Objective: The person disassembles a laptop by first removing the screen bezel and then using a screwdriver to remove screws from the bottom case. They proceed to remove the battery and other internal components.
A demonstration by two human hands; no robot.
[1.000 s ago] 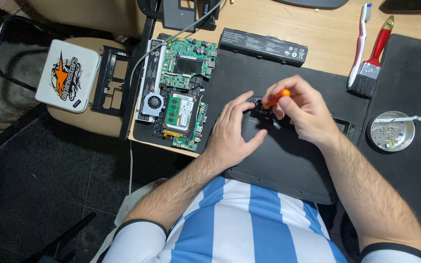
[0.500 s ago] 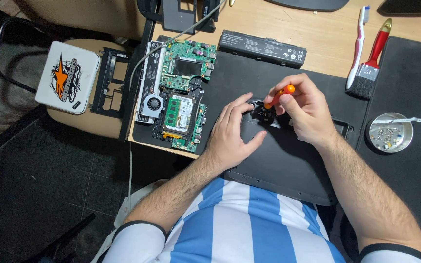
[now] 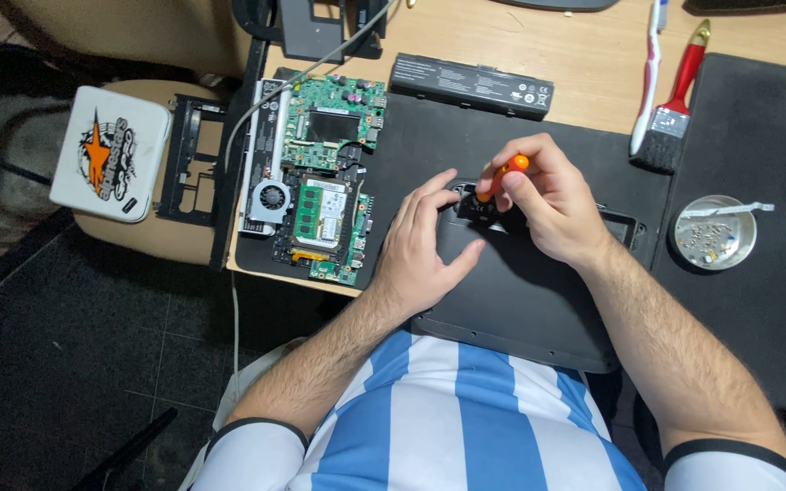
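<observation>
Gripping an orange-handled screwdriver (image 3: 505, 175), my right hand (image 3: 548, 205) closes its fingers around the tool and sets the tip on a small black part (image 3: 477, 211) atop the black laptop base (image 3: 520, 291). My left hand (image 3: 425, 245) lies flat and open beside it, fingertips touching the part. A green motherboard (image 3: 320, 182) sits just left.
</observation>
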